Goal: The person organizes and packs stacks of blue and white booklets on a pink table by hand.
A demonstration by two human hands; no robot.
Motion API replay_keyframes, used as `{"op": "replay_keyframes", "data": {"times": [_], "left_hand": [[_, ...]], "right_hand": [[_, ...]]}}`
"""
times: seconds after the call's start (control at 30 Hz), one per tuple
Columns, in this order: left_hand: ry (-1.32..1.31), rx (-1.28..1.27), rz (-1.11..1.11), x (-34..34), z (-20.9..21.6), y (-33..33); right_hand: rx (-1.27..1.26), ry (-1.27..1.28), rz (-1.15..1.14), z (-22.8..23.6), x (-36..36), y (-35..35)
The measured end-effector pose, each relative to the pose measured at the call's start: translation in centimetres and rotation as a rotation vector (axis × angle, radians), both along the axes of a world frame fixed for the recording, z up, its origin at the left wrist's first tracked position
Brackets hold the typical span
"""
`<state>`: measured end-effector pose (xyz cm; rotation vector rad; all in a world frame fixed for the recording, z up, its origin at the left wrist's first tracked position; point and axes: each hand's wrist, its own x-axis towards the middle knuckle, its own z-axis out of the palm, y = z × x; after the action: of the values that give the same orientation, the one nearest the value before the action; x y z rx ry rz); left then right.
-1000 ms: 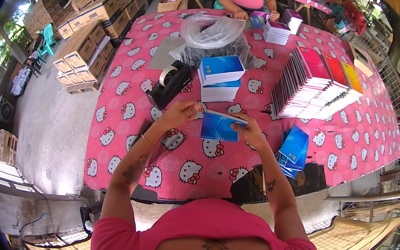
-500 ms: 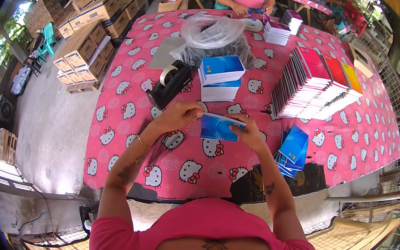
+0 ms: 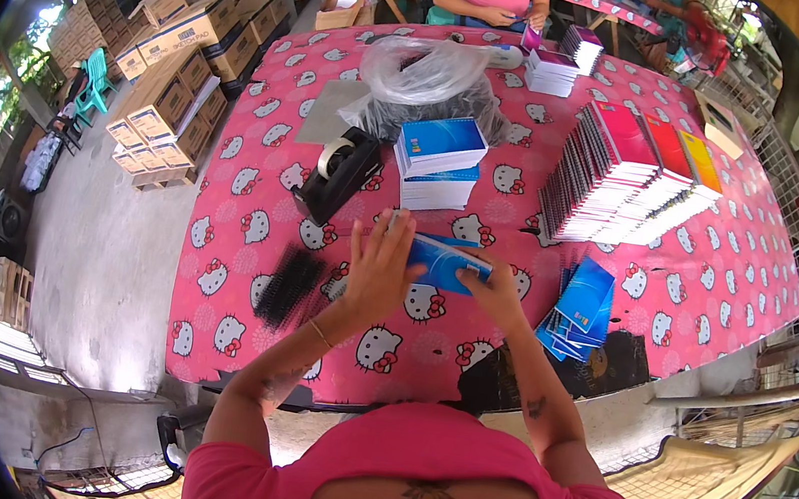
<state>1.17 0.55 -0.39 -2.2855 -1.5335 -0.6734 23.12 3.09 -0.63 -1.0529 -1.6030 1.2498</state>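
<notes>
Over the tablecloth [image 3: 442, 386], blue notebook [image 3: 437, 269] is pinched by right hand [image 3: 495, 287], left hand [image 3: 380, 262] spread; binding presumed, steadying required next.

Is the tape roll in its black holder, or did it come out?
In. The pale tape roll sits inside the black holder, with part of its rim showing above the sides.

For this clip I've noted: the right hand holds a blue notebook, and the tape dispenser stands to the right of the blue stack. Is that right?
Not quite: the head view shows the tape dispenser to the left of the blue stack, not the right. The right hand does hold a blue notebook.
</notes>
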Motion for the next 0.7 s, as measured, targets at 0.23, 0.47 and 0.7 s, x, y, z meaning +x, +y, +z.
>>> {"op": "replay_keyframes", "data": {"times": [0.23, 0.47, 0.7], "left_hand": [[-0.451, -0.659, -0.246, -3.0, 4.1, 3.1], [-0.026, -0.043, -0.07, 1.3, -0.1, -0.7], [0.014, -0.177, -0.116, 2.3, -0.2, -1.5]], "right_hand": [[0.165, -0.06, 0.02, 0.7, 0.0, 0.1], [-0.003, 0.081, -0.103, 0.4, -0.2, -0.5], [-0.135, 0.158, -0.083, 1.4, -0.6, -0.5]]}}
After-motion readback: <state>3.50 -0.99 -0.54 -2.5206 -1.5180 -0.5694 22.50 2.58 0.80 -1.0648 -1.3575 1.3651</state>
